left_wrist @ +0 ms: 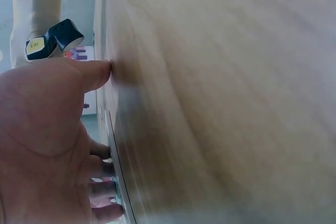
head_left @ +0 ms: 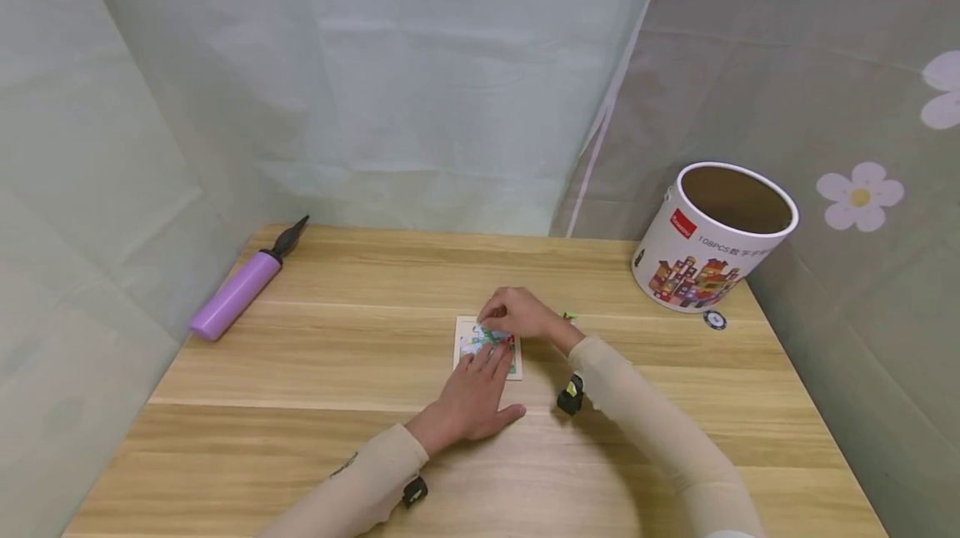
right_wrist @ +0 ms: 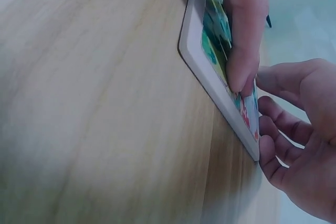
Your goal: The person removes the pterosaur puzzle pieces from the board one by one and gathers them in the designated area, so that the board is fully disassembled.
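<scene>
A small square jigsaw puzzle [head_left: 467,345] with a pale frame and a colourful green, blue and red picture lies flat on the table. My left hand [head_left: 474,396] rests over its lower part, fingers extended onto the picture, thumb out on the wood. In the left wrist view those fingertips [left_wrist: 107,188] touch the puzzle at its edge. My right hand [head_left: 517,311] is at the puzzle's upper edge, its fingers curled, thumb and forefinger seeming to pinch a piece there. The right wrist view shows this hand [right_wrist: 302,124] against the frame [right_wrist: 210,90]; the piece is mostly hidden.
A purple hand pump [head_left: 238,292] lies at the back left. At the back right stands an open white bucket [head_left: 705,246] with a round chip [head_left: 715,320] beside it. A small green item [head_left: 569,316] shows behind my right wrist. Fabric walls surround the table.
</scene>
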The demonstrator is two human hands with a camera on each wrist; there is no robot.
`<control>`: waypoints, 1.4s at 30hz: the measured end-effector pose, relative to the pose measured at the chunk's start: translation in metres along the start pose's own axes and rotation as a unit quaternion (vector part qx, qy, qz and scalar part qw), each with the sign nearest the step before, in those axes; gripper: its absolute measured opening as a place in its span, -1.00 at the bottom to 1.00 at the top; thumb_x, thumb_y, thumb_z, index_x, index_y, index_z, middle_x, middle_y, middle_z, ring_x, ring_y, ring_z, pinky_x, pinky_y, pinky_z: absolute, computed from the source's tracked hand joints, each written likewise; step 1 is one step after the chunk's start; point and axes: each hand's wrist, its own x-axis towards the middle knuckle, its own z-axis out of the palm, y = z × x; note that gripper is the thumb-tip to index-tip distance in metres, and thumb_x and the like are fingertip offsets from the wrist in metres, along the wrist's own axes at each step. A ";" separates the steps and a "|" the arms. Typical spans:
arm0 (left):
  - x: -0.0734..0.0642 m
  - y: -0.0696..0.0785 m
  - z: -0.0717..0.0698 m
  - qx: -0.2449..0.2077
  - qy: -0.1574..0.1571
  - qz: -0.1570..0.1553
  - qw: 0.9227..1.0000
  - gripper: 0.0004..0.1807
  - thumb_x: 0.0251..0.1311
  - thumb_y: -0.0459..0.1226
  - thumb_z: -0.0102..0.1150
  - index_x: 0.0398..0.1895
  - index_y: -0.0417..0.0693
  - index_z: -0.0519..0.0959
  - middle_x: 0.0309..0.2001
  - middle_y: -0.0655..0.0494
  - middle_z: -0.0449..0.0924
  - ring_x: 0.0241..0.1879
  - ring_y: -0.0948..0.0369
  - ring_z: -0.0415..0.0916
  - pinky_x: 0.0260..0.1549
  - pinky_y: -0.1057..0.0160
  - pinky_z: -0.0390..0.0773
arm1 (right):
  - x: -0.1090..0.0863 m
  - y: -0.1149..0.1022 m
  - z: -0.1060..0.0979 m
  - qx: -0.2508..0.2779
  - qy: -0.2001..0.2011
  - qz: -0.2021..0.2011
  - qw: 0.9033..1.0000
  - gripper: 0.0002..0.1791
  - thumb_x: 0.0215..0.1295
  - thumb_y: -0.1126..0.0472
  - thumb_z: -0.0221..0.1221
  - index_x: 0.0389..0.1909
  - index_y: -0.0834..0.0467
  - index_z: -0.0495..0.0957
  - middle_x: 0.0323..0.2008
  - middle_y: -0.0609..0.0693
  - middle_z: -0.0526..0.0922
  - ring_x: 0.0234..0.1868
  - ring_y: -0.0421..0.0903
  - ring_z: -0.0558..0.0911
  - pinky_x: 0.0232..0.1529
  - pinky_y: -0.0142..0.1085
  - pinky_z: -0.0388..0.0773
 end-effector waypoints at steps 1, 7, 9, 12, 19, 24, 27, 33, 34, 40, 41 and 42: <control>0.000 0.000 0.000 -0.002 -0.002 0.000 1.000 -0.05 0.44 0.27 -0.08 0.59 -0.26 0.11 0.60 -0.11 0.07 0.58 -0.03 0.04 0.45 -0.10 0.21 | 0.000 0.000 0.000 0.003 0.000 0.001 1.000 -0.87 0.40 0.19 0.28 -0.16 0.04 0.80 -0.18 -0.11 0.69 -0.20 -0.22 0.58 -0.19 -0.32 0.57; 0.001 -0.003 -0.001 -0.014 -0.007 0.009 1.000 -0.05 0.44 0.26 -0.07 0.58 -0.28 0.11 0.60 -0.14 0.07 0.58 -0.07 0.02 0.45 -0.13 0.19 | 0.000 0.000 0.001 0.023 -0.002 0.017 1.000 -0.89 0.38 0.22 0.29 -0.19 0.03 0.79 -0.18 -0.10 0.65 -0.20 -0.20 0.58 -0.19 -0.31 0.58; 0.001 -0.005 -0.002 -0.015 -0.005 0.015 1.000 -0.05 0.43 0.26 -0.05 0.58 -0.28 0.12 0.60 -0.15 0.08 0.58 -0.08 0.02 0.44 -0.14 0.20 | 0.000 0.000 0.001 0.029 -0.004 0.022 0.999 -0.89 0.38 0.22 0.29 -0.20 0.02 0.78 -0.18 -0.10 0.65 -0.20 -0.21 0.59 -0.17 -0.31 0.58; 0.001 -0.006 -0.002 -0.019 -0.005 0.021 1.000 -0.05 0.43 0.26 -0.04 0.58 -0.27 0.12 0.60 -0.14 0.07 0.58 -0.08 0.02 0.44 -0.14 0.20 | 0.000 0.000 0.002 0.039 -0.006 0.027 0.999 -0.90 0.38 0.22 0.29 -0.20 0.02 0.77 -0.18 -0.09 0.65 -0.19 -0.20 0.60 -0.15 -0.29 0.59; 0.003 -0.006 -0.006 -0.035 -0.009 0.014 0.999 -0.07 0.42 0.24 0.00 0.58 -0.24 0.13 0.59 -0.13 0.09 0.57 -0.06 0.04 0.43 -0.14 0.22 | 0.000 -0.001 0.002 0.052 -0.006 0.034 0.998 -0.92 0.37 0.23 0.30 -0.22 0.04 0.77 -0.20 -0.08 0.66 -0.22 -0.20 0.60 -0.16 -0.30 0.58; 0.006 -0.006 -0.006 -0.046 -0.011 0.001 0.999 -0.06 0.41 0.24 0.01 0.59 -0.22 0.11 0.60 -0.13 0.08 0.56 -0.05 0.07 0.42 -0.14 0.24 | 0.001 0.000 0.002 0.053 -0.004 0.038 0.998 -0.93 0.36 0.23 0.32 -0.23 0.03 0.77 -0.28 -0.13 0.69 -0.30 -0.23 0.60 -0.21 -0.31 0.56; 0.008 -0.006 -0.006 -0.043 -0.005 0.001 0.999 -0.06 0.39 0.25 0.02 0.57 -0.21 0.12 0.59 -0.14 0.09 0.54 -0.05 0.10 0.39 -0.13 0.26 | 0.002 0.001 0.003 0.057 -0.003 0.039 0.998 -0.94 0.34 0.23 0.33 -0.25 0.04 0.77 -0.32 -0.15 0.70 -0.33 -0.23 0.60 -0.24 -0.33 0.56; 0.010 -0.008 -0.006 -0.047 -0.005 0.001 0.999 -0.07 0.38 0.28 0.00 0.56 -0.18 0.15 0.58 -0.13 0.11 0.54 -0.04 0.10 0.40 -0.15 0.24 | 0.002 -0.002 0.002 0.061 -0.001 0.050 0.997 -0.93 0.33 0.26 0.33 -0.27 0.03 0.77 -0.37 -0.15 0.70 -0.36 -0.21 0.57 -0.27 -0.33 0.51; 0.010 -0.009 -0.005 -0.048 -0.008 0.000 0.999 -0.06 0.39 0.28 -0.01 0.57 -0.17 0.14 0.59 -0.12 0.10 0.54 -0.04 0.09 0.41 -0.15 0.22 | 0.002 -0.002 0.002 0.064 -0.002 0.053 0.997 -0.93 0.33 0.26 0.33 -0.27 0.04 0.77 -0.37 -0.15 0.70 -0.36 -0.21 0.56 -0.27 -0.33 0.51; 0.010 -0.011 -0.005 -0.049 -0.020 -0.001 0.999 -0.04 0.39 0.28 -0.01 0.60 -0.18 0.10 0.61 -0.11 0.05 0.56 -0.04 0.05 0.44 -0.17 0.18 | 0.003 -0.004 0.003 0.077 -0.003 0.054 0.996 -0.93 0.31 0.28 0.32 -0.29 0.06 0.75 -0.41 -0.15 0.70 -0.38 -0.22 0.58 -0.25 -0.32 0.53; 0.009 -0.011 -0.006 -0.050 -0.021 -0.001 0.999 -0.04 0.39 0.28 -0.01 0.60 -0.18 0.09 0.61 -0.11 0.04 0.57 -0.04 0.04 0.45 -0.17 0.17 | 0.003 -0.004 0.003 0.078 -0.003 0.055 0.995 -0.93 0.31 0.28 0.32 -0.29 0.06 0.75 -0.42 -0.16 0.70 -0.38 -0.22 0.59 -0.24 -0.32 0.54; 0.009 -0.011 -0.006 -0.051 -0.022 -0.002 0.998 -0.04 0.39 0.28 -0.01 0.60 -0.18 0.09 0.61 -0.11 0.04 0.57 -0.03 0.04 0.45 -0.17 0.17 | 0.003 -0.003 0.003 0.078 -0.002 0.054 0.995 -0.93 0.32 0.28 0.32 -0.29 0.06 0.75 -0.42 -0.16 0.70 -0.37 -0.22 0.59 -0.23 -0.32 0.54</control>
